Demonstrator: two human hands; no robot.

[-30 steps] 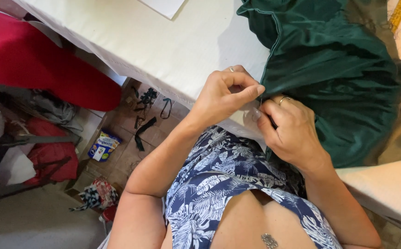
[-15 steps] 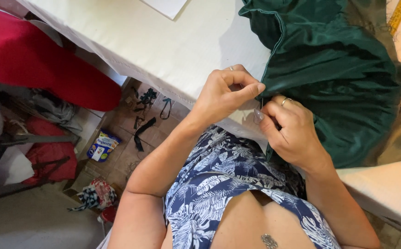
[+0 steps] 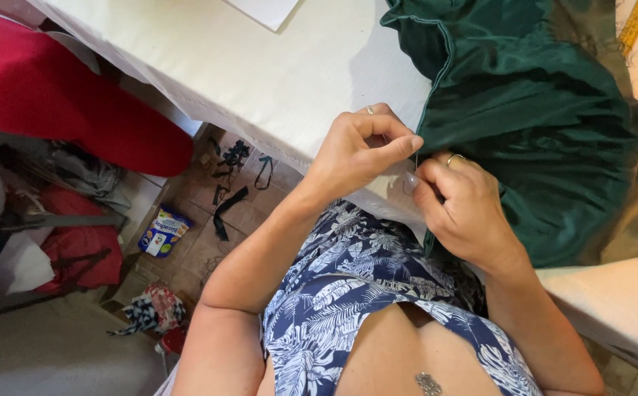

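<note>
A dark green satin cloth (image 3: 539, 125) lies bunched on the white table (image 3: 260, 81), its edge hanging over the near side. My left hand (image 3: 363, 150) pinches that edge between thumb and forefinger, a ring on one finger. My right hand (image 3: 465, 209) grips the same edge just to the right, fingertips almost touching the left hand's, also with a ring. Whether a needle or pin sits between the fingertips is too small to tell. My blue leaf-print top (image 3: 363, 293) fills the bottom of the view.
A red cloth (image 3: 62, 95) hangs at the left below the table. On the floor lie black straps (image 3: 231, 191), a small blue and white pack (image 3: 163, 232) and a patterned rag (image 3: 150, 308). A yellow measuring tape (image 3: 637, 26) crosses the top right corner. White paper (image 3: 264, 11) lies at the table's far edge.
Both hands stay at the cloth's edge; the fingertips have shifted only slightly, drawing a little closer together.
</note>
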